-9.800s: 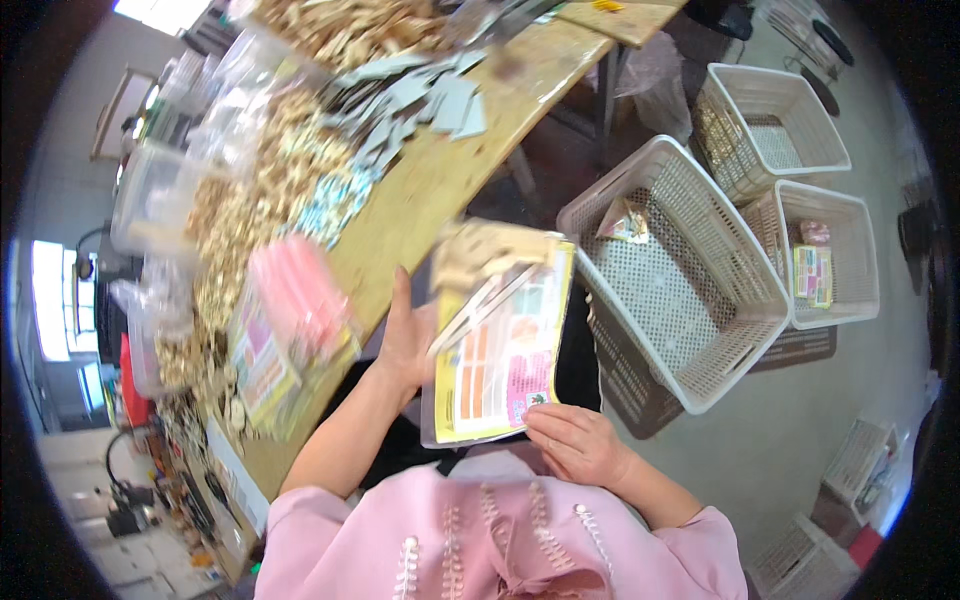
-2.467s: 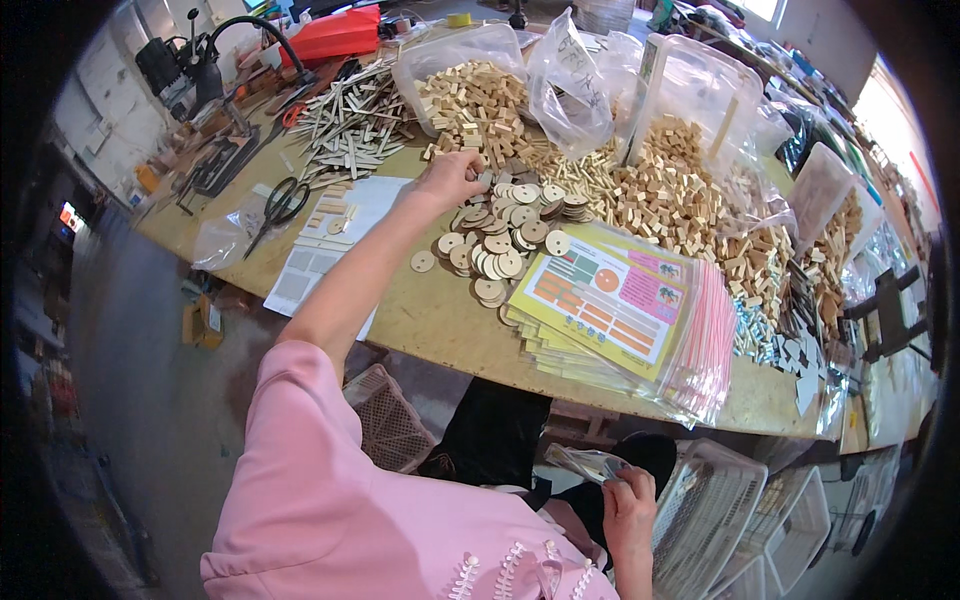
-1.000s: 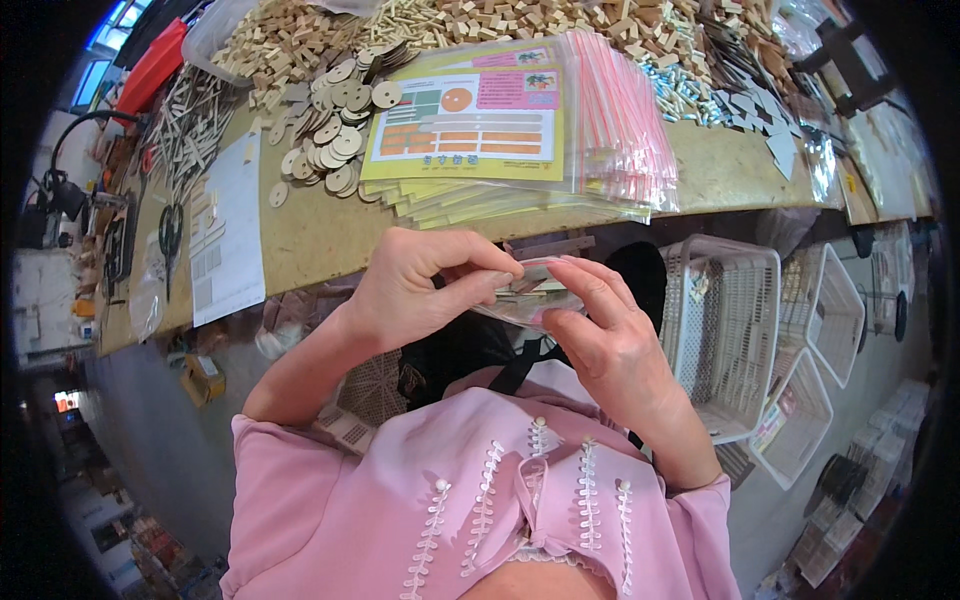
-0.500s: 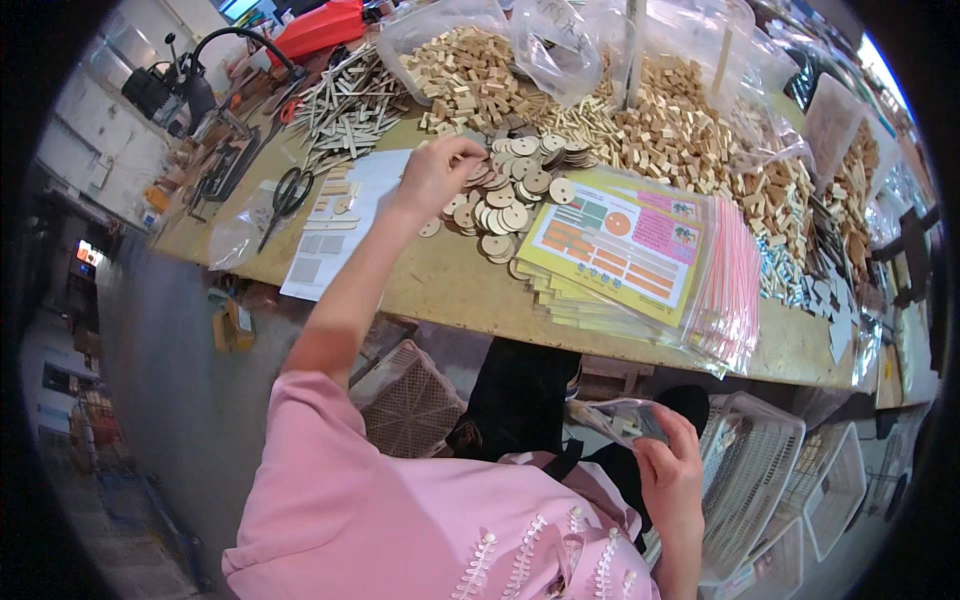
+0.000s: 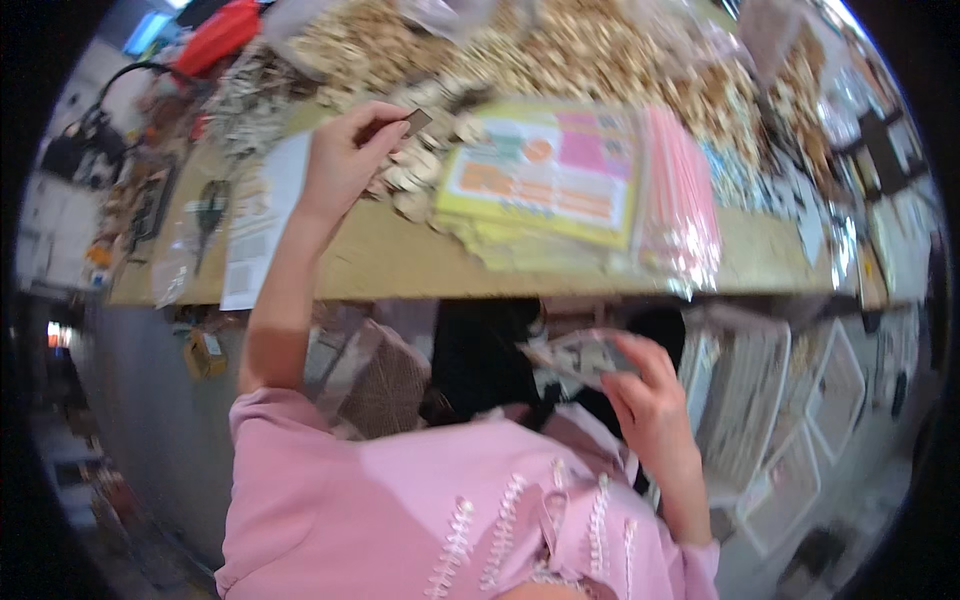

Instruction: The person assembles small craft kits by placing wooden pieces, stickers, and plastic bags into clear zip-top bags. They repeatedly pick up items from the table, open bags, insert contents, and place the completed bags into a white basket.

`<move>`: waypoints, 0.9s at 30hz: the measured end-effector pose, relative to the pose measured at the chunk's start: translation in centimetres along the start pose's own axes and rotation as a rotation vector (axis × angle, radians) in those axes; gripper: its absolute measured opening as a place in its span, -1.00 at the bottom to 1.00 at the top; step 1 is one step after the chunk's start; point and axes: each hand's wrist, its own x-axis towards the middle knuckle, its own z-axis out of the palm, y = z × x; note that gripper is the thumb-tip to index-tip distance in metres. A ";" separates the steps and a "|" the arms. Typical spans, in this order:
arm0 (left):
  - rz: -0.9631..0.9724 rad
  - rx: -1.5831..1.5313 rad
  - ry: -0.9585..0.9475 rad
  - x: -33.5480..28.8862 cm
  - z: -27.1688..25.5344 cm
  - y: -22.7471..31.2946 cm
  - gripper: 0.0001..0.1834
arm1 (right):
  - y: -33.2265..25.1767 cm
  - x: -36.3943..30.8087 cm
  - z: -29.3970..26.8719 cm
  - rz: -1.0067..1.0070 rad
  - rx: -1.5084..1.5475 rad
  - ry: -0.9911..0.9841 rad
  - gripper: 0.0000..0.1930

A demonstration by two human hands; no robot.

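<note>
My left hand [image 5: 345, 155] is raised over the wooden table [image 5: 400, 262] and pinches a small flat wooden piece [image 5: 415, 121] just above a heap of round wooden discs [image 5: 425, 170]. Below the table's front edge, over my lap, my right hand [image 5: 650, 400] holds a small clear plastic bag [image 5: 580, 355] with printed paper in it. A stack of colourful printed cards in clear sleeves [image 5: 560, 180] lies on the table right of my left hand. The picture is blurred by motion.
Heaps of small wooden pieces [image 5: 520, 50] in plastic bags fill the back of the table. A white paper sheet [image 5: 255, 235] and scissors [image 5: 207, 215] lie at the left. White mesh baskets [image 5: 760, 400] stand on the floor at the right, a red thing [image 5: 215, 30] at the far left.
My left hand has lifted off the disc heap with a small wooden piece pinched in it. My right hand has stayed low over my lap, still holding the bag.
</note>
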 end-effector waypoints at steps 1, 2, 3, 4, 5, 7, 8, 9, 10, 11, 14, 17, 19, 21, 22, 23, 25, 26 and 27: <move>0.024 0.085 -0.079 -2.9 1.6 3.1 -0.85 | 0.0 0.2 -0.1 -0.006 -0.003 -0.005 -0.85; 0.069 0.166 -0.162 -5.3 3.4 5.8 -0.84 | 0.1 0.2 -0.1 -0.014 -0.010 0.003 -0.85; 0.146 0.147 -0.313 -7.3 4.6 7.5 -0.82 | 0.1 0.2 -0.3 -0.013 -0.013 0.004 -0.84; 0.230 0.131 -0.451 -8.8 5.6 8.8 -0.80 | -0.1 0.3 -0.7 -0.027 -0.013 0.008 -0.83; 0.365 0.128 -0.477 -10.1 6.8 8.7 -0.75 | -0.3 0.4 -0.9 -0.030 -0.028 0.004 -0.81; 0.475 0.141 -0.468 -11.7 8.5 8.7 -0.68 | -0.4 0.4 -1.2 -0.052 -0.015 0.017 -0.79; 0.453 0.147 -0.448 -12.1 9.1 8.9 -0.66 | -0.5 0.3 -1.3 -0.059 -0.009 0.030 -0.78; 0.431 0.153 -0.428 -12.4 9.6 8.9 -0.64 | -0.5 0.2 -1.5 -0.062 0.002 0.047 -0.76; 0.396 0.130 -0.476 -12.8 9.6 8.5 -0.61 | -0.5 0.0 -1.7 -0.064 0.001 0.057 -0.76; 0.363 0.108 -0.527 -13.1 9.5 7.9 -0.59 | -0.3 -0.3 -1.8 -0.065 0.000 0.069 -0.76; 0.334 0.082 -0.628 -14.4 9.8 6.7 -0.64 | -0.3 -0.8 -2.4 -0.045 0.032 0.095 -0.76; 0.427 0.035 -0.529 -15.1 10.7 6.2 -0.85 | -0.6 -1.2 -2.5 -0.005 0.147 0.184 -0.77; 0.451 0.058 -0.549 -14.9 10.4 6.5 -0.89 | -0.2 -1.7 -2.7 0.029 0.216 0.231 -0.77; 0.458 0.037 -0.544 -14.7 10.2 7.2 -0.93 | 0.6 -2.5 -2.9 0.128 0.349 0.207 -0.79; 0.446 0.016 -0.538 -14.8 10.2 7.1 -0.92 | 1.3 -2.8 -3.3 0.121 0.340 0.154 -0.77; 0.433 0.003 -0.533 -14.9 10.1 7.0 -0.91 | 0.8 -2.8 -3.1 0.220 0.474 0.188 -0.78; 0.399 -0.029 -0.534 -14.9 10.0 6.8 -0.92 | 0.4 -3.1 -2.8 0.397 0.711 0.255 -0.81; 0.387 -0.039 -0.533 -14.9 9.9 6.6 -0.92 | 0.4 -3.3 -2.5 0.475 0.816 0.286 -0.82; 0.375 -0.049 -0.531 -14.9 9.8 6.4 -0.91 | 1.0 -3.7 -2.2 0.471 0.868 0.292 -0.88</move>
